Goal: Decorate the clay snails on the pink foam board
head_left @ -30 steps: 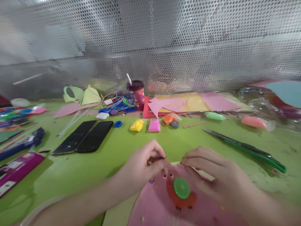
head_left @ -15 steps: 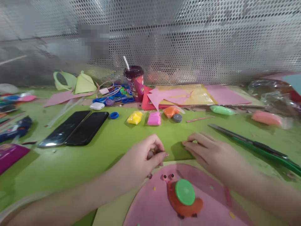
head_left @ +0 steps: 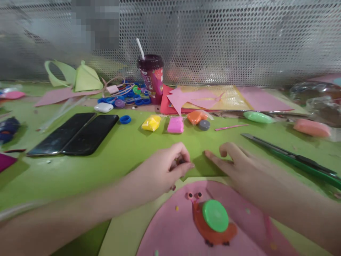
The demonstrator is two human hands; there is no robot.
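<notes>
On near side of hands [head_left: 162, 168], orange snail [head_left: 208, 233], green shell [head_left: 215, 215], pink disc [head_left: 170, 231]

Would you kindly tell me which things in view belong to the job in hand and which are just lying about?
Likely part of the job, nearest the hands:
- pink disc
- orange snail
- green cap

Probably just lying about:
- phones
- cup
</notes>
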